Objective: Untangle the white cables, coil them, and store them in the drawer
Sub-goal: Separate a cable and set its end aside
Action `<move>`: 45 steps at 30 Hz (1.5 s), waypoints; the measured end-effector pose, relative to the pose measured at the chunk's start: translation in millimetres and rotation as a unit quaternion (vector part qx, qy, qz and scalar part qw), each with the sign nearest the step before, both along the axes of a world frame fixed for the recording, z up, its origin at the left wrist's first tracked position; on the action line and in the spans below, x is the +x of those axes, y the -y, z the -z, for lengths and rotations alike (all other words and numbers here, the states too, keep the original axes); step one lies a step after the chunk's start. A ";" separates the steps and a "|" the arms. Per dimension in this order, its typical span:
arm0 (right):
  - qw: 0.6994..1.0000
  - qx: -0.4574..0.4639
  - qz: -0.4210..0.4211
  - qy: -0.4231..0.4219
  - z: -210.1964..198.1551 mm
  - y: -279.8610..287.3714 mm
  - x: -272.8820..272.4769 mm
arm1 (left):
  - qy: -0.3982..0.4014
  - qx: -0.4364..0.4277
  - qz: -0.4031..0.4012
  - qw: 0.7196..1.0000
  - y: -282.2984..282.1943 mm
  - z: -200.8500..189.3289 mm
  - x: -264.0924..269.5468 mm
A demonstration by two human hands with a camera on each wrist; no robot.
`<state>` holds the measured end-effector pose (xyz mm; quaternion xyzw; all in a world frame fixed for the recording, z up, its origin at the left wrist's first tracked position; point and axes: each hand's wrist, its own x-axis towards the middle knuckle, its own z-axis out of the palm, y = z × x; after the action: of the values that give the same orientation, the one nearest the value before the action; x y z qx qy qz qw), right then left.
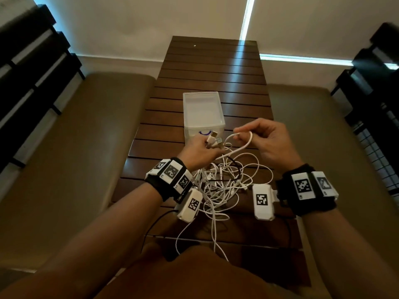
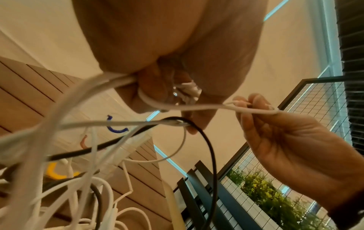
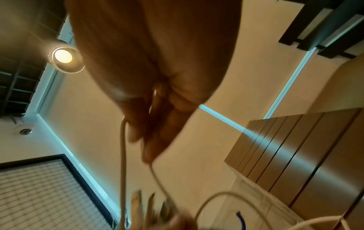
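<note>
Tangle of thin white cables [image 1: 224,182], one black cord threaded through it, lay on the dark brown slatted wooden table [image 1: 211,67], just in front of the translucent white plastic drawer unit [image 1: 203,117]. Left hand [image 1: 199,151] gripped a bunch of white connector ends; right hand [image 1: 267,139] pinched a loop of one white cable drawn between the two. Head view showed the unit's top and black-and-white square-patterned wrist tags. Left wrist view alone showed blue, yellow and orange curved drawer handles [image 2: 116,126]; drawer contents not discernible. No legible writing.
</note>
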<state>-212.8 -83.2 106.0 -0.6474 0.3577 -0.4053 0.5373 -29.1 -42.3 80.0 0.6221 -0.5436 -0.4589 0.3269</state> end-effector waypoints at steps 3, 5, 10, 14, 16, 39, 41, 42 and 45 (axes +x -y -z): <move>0.989 0.045 -0.083 -0.111 2.7 6.2 -8.8 | -0.045 -0.013 0.005 0.999 -2.5 2.2 4.7; 0.978 0.067 -0.121 -0.153 9.1 7.0 -2.8 | -0.094 -0.020 0.023 0.995 -1.8 1.2 7.3; 0.965 -0.007 -0.099 -0.242 31.7 8.7 16.9 | -0.181 -0.044 0.010 0.982 -4.2 -5.7 12.9; 0.935 0.011 -0.073 -0.348 51.9 22.4 8.9 | -0.276 -0.059 -0.079 0.956 -11.6 -2.9 30.6; 0.875 0.013 -0.065 -0.479 69.2 29.1 -10.5 | -0.369 -0.051 -0.158 0.914 -13.0 -2.2 46.6; 0.986 -0.097 -0.052 -0.124 -21.6 5.5 44.1 | -0.174 0.024 0.014 0.984 -6.6 9.7 23.6; 0.993 -0.097 -0.024 -0.067 -31.1 9.4 37.0 | -0.094 0.018 0.033 0.995 -4.3 19.4 22.5; 0.995 -0.097 -0.007 -0.029 -35.8 10.6 32.2 | -0.051 0.025 0.048 0.997 -3.0 23.8 23.4; 0.993 -0.097 0.032 0.067 -45.1 14.5 14.7 | 0.015 0.070 0.059 0.996 -2.9 38.1 29.8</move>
<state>-198.0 -97.7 151.1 -0.6560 0.3006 -0.4977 0.4813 0.6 -39.4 41.9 0.6175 -0.5505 -0.5048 0.2465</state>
